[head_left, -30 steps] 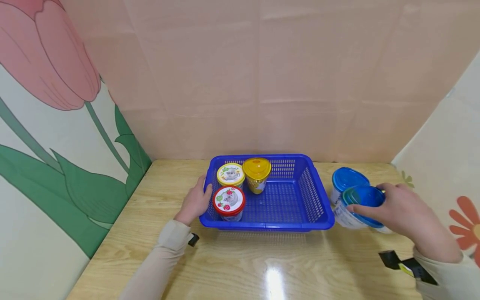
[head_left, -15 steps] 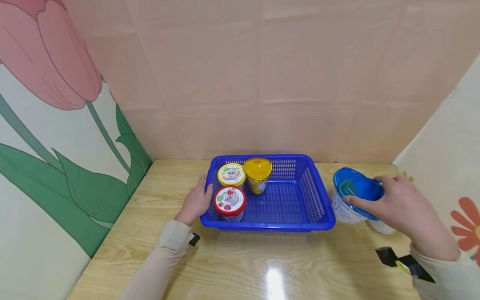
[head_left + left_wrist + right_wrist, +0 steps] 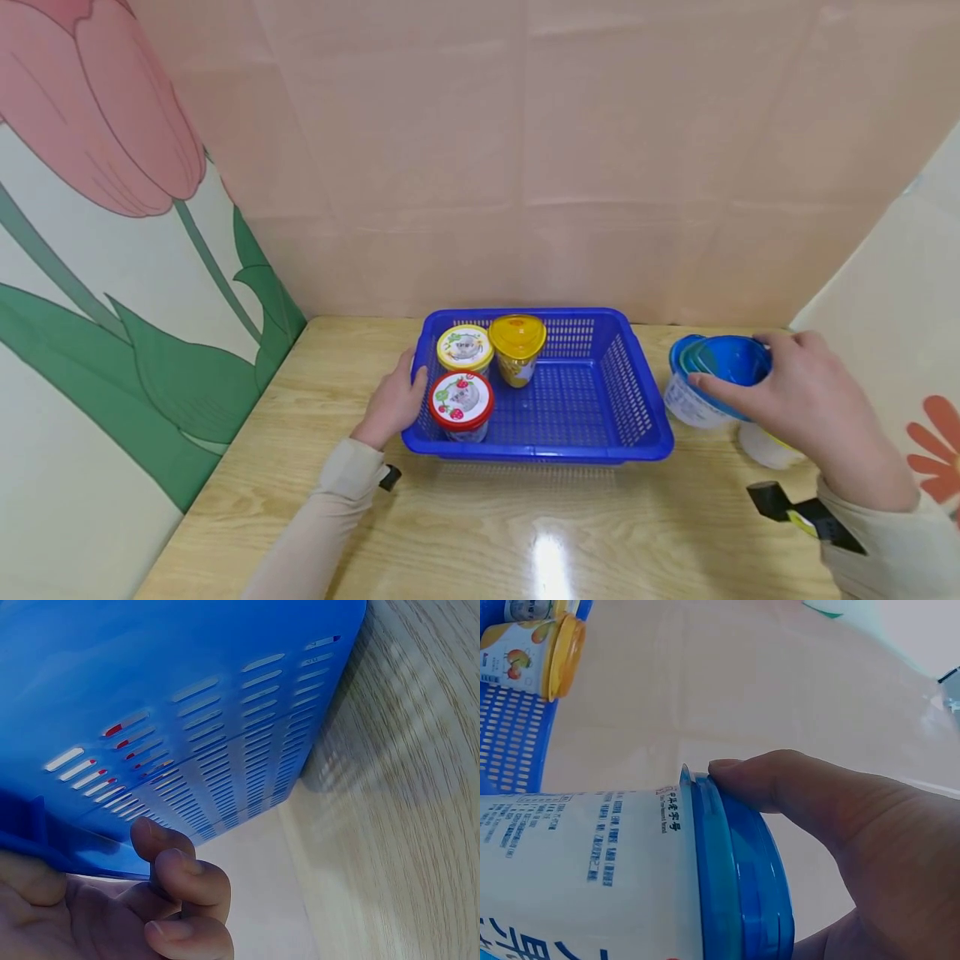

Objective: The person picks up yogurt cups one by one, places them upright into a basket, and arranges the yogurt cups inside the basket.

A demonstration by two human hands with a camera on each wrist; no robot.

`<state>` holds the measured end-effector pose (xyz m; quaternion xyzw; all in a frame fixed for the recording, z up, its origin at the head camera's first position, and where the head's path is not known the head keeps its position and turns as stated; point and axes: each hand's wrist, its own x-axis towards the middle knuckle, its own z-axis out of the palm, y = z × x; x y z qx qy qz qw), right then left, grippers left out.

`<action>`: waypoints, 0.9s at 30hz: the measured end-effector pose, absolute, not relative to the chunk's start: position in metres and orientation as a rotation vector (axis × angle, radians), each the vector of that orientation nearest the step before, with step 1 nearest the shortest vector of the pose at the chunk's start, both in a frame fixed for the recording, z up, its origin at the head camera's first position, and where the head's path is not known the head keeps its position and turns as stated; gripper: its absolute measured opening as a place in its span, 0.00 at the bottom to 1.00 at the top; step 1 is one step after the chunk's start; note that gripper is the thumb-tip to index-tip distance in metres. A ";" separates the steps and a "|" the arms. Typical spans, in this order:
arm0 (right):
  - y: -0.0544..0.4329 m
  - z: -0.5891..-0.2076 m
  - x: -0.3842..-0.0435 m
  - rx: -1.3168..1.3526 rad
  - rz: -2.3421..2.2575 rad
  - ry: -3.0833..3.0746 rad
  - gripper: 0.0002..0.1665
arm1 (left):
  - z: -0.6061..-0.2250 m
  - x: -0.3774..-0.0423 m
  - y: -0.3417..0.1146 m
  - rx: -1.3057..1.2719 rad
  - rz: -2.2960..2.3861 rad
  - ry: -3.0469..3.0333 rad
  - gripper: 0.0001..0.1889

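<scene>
Right hand point(image 3: 813, 408): curved, half open, thumb and fingers parted across the lid; thumb pressed to the lid's edge. Gripped there: blue-lidded tub point(image 3: 641, 877), to the right of the basket. Lid of translucent blue plastic, rounded and glossy, with a stepped rim; body smooth, white, printed with dark blue characters. Just behind, on the far left side: second blue lid point(image 3: 679, 353), largely overlapped; contact impossible to tell.

Left hand point(image 3: 393, 404): holding the left rim of the blue basket point(image 3: 536, 452), thumb over the edge, fingers loosely curled outside. Basket of moulded plastic, rectangular, rims solid, walls and base pierced by slots.

Inside, grouped towards the left: red-rimmed tub point(image 3: 462, 402), near, round, white lid printed with strawberries; yellow-rimmed tub point(image 3: 465, 347), far left, round printed lid; amber-lidded cup point(image 3: 517, 348), just right of it, tapered, translucent lid.

Right of the basket, near the right hand: white tub point(image 3: 767, 447), yellow-edged, partly hidden.

Underneath: glossy wood-grain tabletop point(image 3: 480, 533). Beyond: creased pinkish-beige backdrop point(image 3: 517, 158).
</scene>
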<state>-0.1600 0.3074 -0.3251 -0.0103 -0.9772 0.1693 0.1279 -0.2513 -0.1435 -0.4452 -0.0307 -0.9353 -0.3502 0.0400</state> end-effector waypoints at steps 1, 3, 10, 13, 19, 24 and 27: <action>0.307 -0.323 -0.160 -0.030 0.501 -2.841 0.59 | -0.445 -0.251 -0.143 -0.102 -1.064 -2.862 0.30; 0.305 -0.320 -0.160 -0.030 0.522 -2.838 0.58 | -0.445 -0.250 -0.143 -0.107 -1.061 -2.861 0.30; 0.297 -0.309 -0.163 0.042 0.569 -2.787 0.54 | -0.446 -0.251 -0.143 -0.108 -1.066 -2.867 0.30; 0.294 -0.306 -0.166 0.096 0.574 -2.765 0.52 | -0.446 -0.252 -0.143 -0.101 -1.070 -2.873 0.30; 0.284 -0.302 -0.171 0.118 0.593 -2.783 0.54 | -0.446 -0.252 -0.143 -0.084 -1.076 -2.882 0.30; 0.274 -0.301 -0.176 0.089 0.590 -2.824 0.59 | -0.446 -0.251 -0.143 -0.074 -1.094 -2.888 0.30; 0.270 -0.299 -0.179 0.123 0.590 -2.822 0.58 | -0.446 -0.252 -0.143 -0.081 -1.100 -2.882 0.30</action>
